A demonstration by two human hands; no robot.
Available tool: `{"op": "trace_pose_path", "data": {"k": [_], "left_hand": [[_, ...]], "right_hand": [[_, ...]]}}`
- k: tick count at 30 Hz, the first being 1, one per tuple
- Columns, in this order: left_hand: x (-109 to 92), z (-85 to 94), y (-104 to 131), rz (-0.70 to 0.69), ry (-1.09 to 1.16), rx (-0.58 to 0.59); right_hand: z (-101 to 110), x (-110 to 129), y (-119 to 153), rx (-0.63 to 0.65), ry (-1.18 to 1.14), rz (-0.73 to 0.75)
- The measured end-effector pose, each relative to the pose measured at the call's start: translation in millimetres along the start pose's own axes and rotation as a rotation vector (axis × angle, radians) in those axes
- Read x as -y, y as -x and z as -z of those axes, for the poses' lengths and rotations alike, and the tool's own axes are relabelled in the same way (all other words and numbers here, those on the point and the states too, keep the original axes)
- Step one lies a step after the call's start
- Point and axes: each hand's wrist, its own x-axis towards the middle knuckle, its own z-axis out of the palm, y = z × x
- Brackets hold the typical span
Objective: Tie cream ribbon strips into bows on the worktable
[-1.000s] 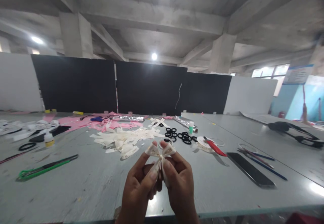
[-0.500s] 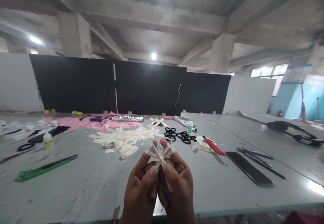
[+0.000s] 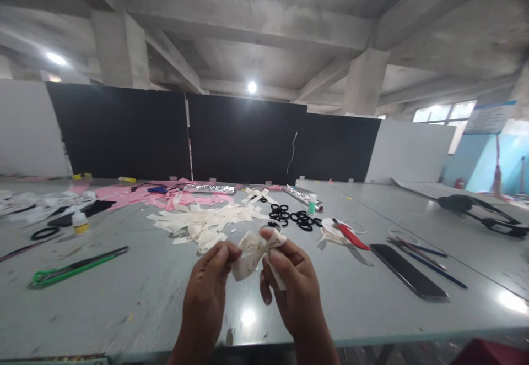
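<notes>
A cream ribbon bow (image 3: 248, 263) with faint print is held up over the near middle of the table. Its knot is pinched between the thumb and forefinger of my right hand (image 3: 295, 279), and one tail hangs down beside those fingers. My left hand (image 3: 209, 285) has its thumb and forefinger closed at the bow's left end, by the loose tail. A pale ring (image 3: 270, 224) shows just behind the bow. Beyond it lie a heap of cream ribbon strips (image 3: 202, 219) and several black hair ties (image 3: 303, 220).
To the left are a green-handled cutter (image 3: 78, 266) and a small glue bottle (image 3: 80, 223). On the right lie a ribbon roll (image 3: 333, 227), a red-handled tool (image 3: 351, 234), a phone (image 3: 407, 270) and thin pens or tools (image 3: 438, 266). Pink sheets (image 3: 136, 194) and black panels (image 3: 243, 139) stretch behind.
My left hand has come away from the knot, down and left, to the bow's left end. My right hand keeps hold of the knot. The bow has turned and its left side hangs lower.
</notes>
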Motion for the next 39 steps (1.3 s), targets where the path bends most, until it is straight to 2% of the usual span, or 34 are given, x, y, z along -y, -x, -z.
{"op": "trace_pose_path", "data": {"k": [3,6,8,11,14,17,21,23,25,28,30,34,37,39], "left_hand": [[-6.0,10.7,-10.8,-0.096,-0.187,0.052],[-12.5,10.8,-15.4,0.044,-0.421,0.302],[-13.7,8.2,-14.9,0.152,-0.507,0.396],[-9.9,5.2,-12.0,0.202,-0.513,0.336],[-4.0,3.3,-9.2,0.199,-0.442,0.244],[-1.0,1.7,-7.1,0.203,-0.38,0.21],[-2.5,3.7,-7.0,0.254,-0.3,0.209],[-3.5,5.9,-8.6,0.259,-0.262,0.174],[-3.1,6.8,-10.5,0.212,-0.258,0.106],[0.2,5.1,-12.0,0.107,-0.301,0.05],[2.6,3.9,-11.4,0.097,-0.312,0.059],[3.2,3.7,-8.0,0.187,-0.219,0.08],[0.2,2.6,-6.0,0.29,-0.138,0.11],[-1.9,1.7,-6.1,0.318,-0.147,0.172]], "right_hand": [[8.2,4.3,-1.0,0.081,0.063,-0.038],[13.8,9.2,-2.0,0.18,0.201,-0.092],[15.9,13.6,-1.9,0.209,0.312,-0.133],[16.1,20.6,-0.4,0.215,0.45,-0.16],[14.0,24.8,2.7,0.214,0.477,-0.129],[15.8,25.7,5.8,0.223,0.438,-0.102],[32.5,23.8,5.1,0.303,0.274,-0.137],[39.8,21.6,2.8,0.234,0.179,-0.102],[39.2,18.5,1.2,0.097,0.184,-0.047],[23.6,11.8,1.5,0.015,0.37,-0.04],[11.1,7.1,2.5,-0.03,0.487,-0.02],[1.1,1.2,2.9,-0.15,0.515,0.043],[3.1,0.2,2.6,-0.12,0.46,0.016],[4.4,0.4,2.5,-0.114,0.443,0.011]]}}
